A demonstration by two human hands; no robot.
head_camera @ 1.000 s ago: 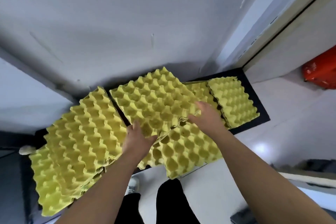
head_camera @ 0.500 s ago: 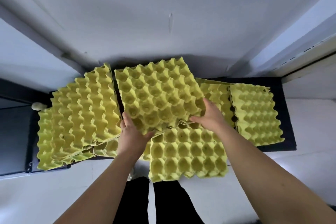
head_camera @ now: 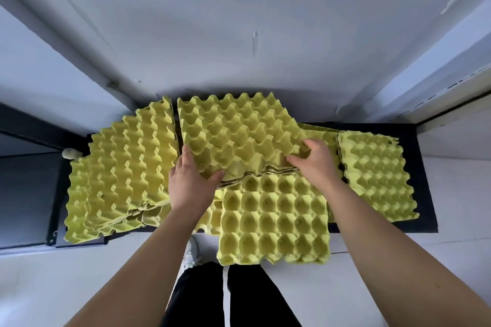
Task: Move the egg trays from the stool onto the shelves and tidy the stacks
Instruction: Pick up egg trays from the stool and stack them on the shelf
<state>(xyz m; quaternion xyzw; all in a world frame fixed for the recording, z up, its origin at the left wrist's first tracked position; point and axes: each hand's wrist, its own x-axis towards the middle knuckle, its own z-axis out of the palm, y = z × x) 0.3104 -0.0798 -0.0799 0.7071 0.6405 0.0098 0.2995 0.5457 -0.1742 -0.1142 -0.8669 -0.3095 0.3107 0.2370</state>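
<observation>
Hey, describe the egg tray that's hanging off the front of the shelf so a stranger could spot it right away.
Find the long black shelf against the white wall, covered in yellow egg trays. In the middle, just below the tilted stack, one tray lies flat. It alone juts well past the shelf's front edge.

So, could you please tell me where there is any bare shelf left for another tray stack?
Bare black shelf shows only as a narrow strip right of the right stack and a band behind it. Elsewhere it is crowded: the left stack, the middle stack gripped by the left hand and right hand, and a front tray overhanging the edge.
</observation>
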